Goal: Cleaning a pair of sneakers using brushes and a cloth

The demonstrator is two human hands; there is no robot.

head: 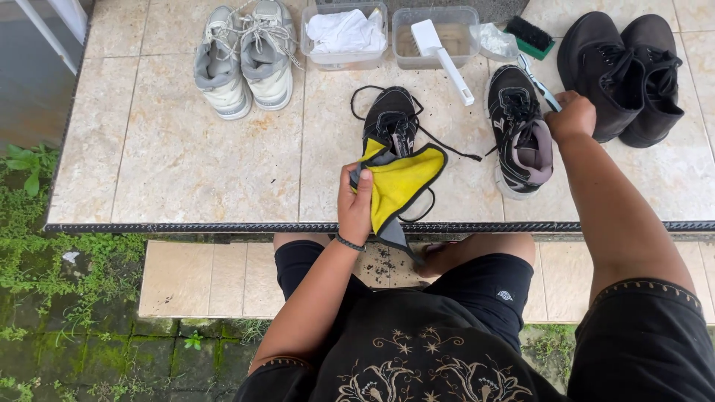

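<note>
At the far left of the tiled stone surface [186, 156], a pair of grey and white lace-up trainers [242, 56] stands side by side with laces tied, looking pale and fairly clean, though whether they have been washed cannot be told. Next along, a clear plastic tub holding crumpled white cloth [345, 33] sits beside a second clear plastic tub [436, 33] with murky water, across whose rim a white-handled brush [445, 56] leans. Below these, the left hand [355, 205] is clenched around a yellow microfibre cloth with grey edging [398, 186], pressing it against the heel of a black low-top sports shoe with loosened black laces [391, 119] lying near the front edge; judging by this, the wiping of this shoe appears to be under way, not complete. Its partner, a black and white sports shoe with a grey-pink lining [521, 134], lies just to the right, laces slack. The right hand [572, 115] is closed around a thin light-blue toothbrush-like brush [538, 83] just beside that shoe's collar, so that one seems still in the scrubbing stage. Beyond, a green-backed black-bristled scrubbing brush [530, 36] rests near a small clear bag [493, 37], and a pair of matte black high-top boots [622, 71] stands at the far right, seemingly untouched.
</note>
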